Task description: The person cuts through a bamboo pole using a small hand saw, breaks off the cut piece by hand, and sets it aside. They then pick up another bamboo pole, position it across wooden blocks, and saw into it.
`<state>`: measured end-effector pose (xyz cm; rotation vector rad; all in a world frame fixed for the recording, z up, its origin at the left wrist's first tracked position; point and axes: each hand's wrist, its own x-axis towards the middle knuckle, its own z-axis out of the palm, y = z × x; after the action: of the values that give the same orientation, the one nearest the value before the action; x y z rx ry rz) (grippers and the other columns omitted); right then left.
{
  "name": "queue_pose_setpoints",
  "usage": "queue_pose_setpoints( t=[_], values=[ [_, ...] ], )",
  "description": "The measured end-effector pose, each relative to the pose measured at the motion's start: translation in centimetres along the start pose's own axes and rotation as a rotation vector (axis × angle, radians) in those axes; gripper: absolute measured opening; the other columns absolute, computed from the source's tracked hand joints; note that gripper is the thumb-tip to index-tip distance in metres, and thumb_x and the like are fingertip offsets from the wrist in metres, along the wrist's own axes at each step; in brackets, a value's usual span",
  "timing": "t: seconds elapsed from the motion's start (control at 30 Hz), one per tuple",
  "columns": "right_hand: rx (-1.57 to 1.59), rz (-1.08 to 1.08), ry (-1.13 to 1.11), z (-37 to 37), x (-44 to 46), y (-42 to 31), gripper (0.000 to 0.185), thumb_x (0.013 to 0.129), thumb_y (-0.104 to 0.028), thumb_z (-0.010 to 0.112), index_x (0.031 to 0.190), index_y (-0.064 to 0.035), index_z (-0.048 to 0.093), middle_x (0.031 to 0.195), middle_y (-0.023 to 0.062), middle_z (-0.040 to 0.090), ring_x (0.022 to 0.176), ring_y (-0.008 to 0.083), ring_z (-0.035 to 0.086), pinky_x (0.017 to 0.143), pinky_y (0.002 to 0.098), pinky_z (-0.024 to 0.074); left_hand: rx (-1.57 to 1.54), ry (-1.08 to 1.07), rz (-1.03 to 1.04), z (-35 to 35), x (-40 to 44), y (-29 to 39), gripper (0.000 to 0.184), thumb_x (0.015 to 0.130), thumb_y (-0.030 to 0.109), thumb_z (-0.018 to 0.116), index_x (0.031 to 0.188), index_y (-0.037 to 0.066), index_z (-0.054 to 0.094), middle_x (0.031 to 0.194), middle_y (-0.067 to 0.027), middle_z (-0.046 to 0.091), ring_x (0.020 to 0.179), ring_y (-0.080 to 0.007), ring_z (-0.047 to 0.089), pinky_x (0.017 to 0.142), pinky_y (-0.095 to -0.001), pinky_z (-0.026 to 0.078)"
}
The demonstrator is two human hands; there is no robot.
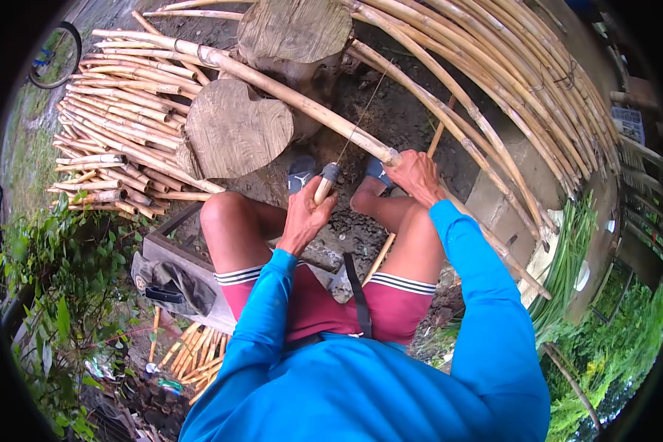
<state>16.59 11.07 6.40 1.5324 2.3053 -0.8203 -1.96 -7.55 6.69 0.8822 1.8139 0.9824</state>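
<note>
My left hand (306, 215) is wrapped round the short handle (324, 188) of a tool whose dark collar points up. From that collar a thin blade or rod (360, 118) runs up and to the right, across a long bamboo pole (302, 107). Just right of this crossing, my right hand (418, 177) grips the pole near a joint. The pole slants from the upper left, passing between two wood stumps, and a length continues below my right hand to the lower right.
Many cut bamboo pieces (118, 125) are piled at the left. Long poles (508, 74) curve across the upper right. Two stumps, one heart-shaped (236, 129) and one behind (295, 29), stand ahead. A bench (191, 283) with a cap (171, 283) lies under me, beside green leaves (567, 272) at right.
</note>
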Motion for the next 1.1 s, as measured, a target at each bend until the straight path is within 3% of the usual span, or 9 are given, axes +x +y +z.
queue_pose_setpoints(
  t=[0.23,0.33,0.4,0.53,0.57,0.7,0.77,0.83,1.1],
  values=[
    [0.005,-0.044,0.141,1.8,0.9,1.7,0.045,0.075,-0.043,0.072,0.086,0.0003,0.073,0.085,0.0274,0.069,0.078,0.0448,0.068,0.074,0.0499,0.0564,-0.016,0.001,0.009,-0.1,-0.3,-0.3,0.026,0.085,0.024,0.066,0.095,0.001,0.059,0.068,-0.0118,0.059,0.060,-0.0200,0.054,0.059,-0.0371,0.045],
    [0.139,-0.066,-0.162,0.8,2.6,3.4,0.042,0.074,-0.043,0.074,0.079,-0.0011,0.072,0.076,0.0183,0.071,0.067,0.0324,0.070,0.061,0.0417,0.0554,0.010,-0.007,0.013,0.2,-0.2,-0.2,0.027,0.087,0.026,0.066,0.096,0.001,0.059,0.068,-0.0117,0.058,0.060,-0.0186,0.053,0.058,-0.0364,0.044],
    [0.689,0.016,-0.615,-0.3,2.8,4.0,0.045,0.074,-0.048,0.077,0.069,-0.0049,0.066,0.061,0.0038,0.059,0.056,0.0139,0.059,0.049,0.0307,0.0442,0.048,-0.022,-0.008,0.2,-0.5,-0.4,0.028,0.088,0.027,0.066,0.097,0.001,0.059,0.068,-0.0121,0.058,0.060,-0.0186,0.052,0.058,-0.0364,0.044],
    [0.697,0.104,-0.620,0.3,2.9,3.4,0.038,0.075,-0.043,0.075,0.064,-0.0083,0.062,0.060,-0.0010,0.053,0.051,0.0070,0.048,0.044,0.0250,0.0343,0.030,-0.034,0.045,0.1,-0.9,-1.0,0.029,0.090,0.028,0.065,0.100,0.002,0.059,0.071,-0.0121,0.058,0.063,-0.0176,0.052,0.060,-0.0375,0.044],
    [0.452,-0.032,-0.494,1.2,3.3,3.9,0.039,0.075,-0.042,0.072,0.068,-0.0039,0.067,0.065,0.0081,0.064,0.056,0.0186,0.063,0.051,0.0318,0.0489,-0.046,-0.033,0.005,0.2,-0.8,-1.0,0.030,0.090,0.029,0.065,0.102,0.002,0.059,0.073,-0.0108,0.058,0.065,-0.0171,0.052,0.060,-0.0371,0.044],
    [0.089,0.133,-0.012,1.8,1.3,1.2,0.042,0.074,-0.037,0.068,0.094,-0.0008,0.074,0.099,0.0293,0.069,0.097,0.0467,0.066,0.091,0.0500,0.0531,-0.176,-0.092,-0.098,0.4,-0.2,-2.0,0.028,0.092,0.031,0.063,0.101,0.005,0.057,0.076,-0.0029,0.055,0.065,-0.0107,0.050,0.059,-0.0288,0.041],
    [0.082,0.114,0.045,2.6,1.4,1.4,0.041,0.074,-0.038,0.068,0.093,-0.0013,0.074,0.094,0.0288,0.069,0.093,0.0468,0.067,0.087,0.0503,0.0541,-0.167,-0.123,-0.096,0.2,-0.3,-1.6,0.024,0.094,0.031,0.062,0.095,0.008,0.055,0.072,0.0019,0.049,0.059,-0.0048,0.045,0.052,-0.0228,0.036],
    [0.070,0.098,0.103,2.9,1.6,1.7,0.041,0.075,-0.039,0.067,0.091,-0.0019,0.075,0.089,0.0283,0.069,0.088,0.0468,0.068,0.083,0.0505,0.0551,-0.099,-0.132,-0.184,0.6,-0.4,-1.5,0.036,0.090,0.032,0.064,0.108,0.001,0.060,0.082,-0.0081,0.062,0.074,-0.0172,0.054,0.070,-0.0336,0.046],
    [0.097,0.148,-0.101,1.6,1.8,1.4,0.044,0.071,-0.033,0.068,0.101,-0.0013,0.073,0.105,0.0290,0.068,0.102,0.0438,0.066,0.092,0.0463,0.0529,0.128,-0.105,-0.056,2.5,1.0,-1.2,0.036,0.089,0.036,0.063,0.090,0.001,0.053,0.076,-0.0181,0.058,0.069,-0.0300,0.054,0.067,-0.0421,0.044]
  ],
)
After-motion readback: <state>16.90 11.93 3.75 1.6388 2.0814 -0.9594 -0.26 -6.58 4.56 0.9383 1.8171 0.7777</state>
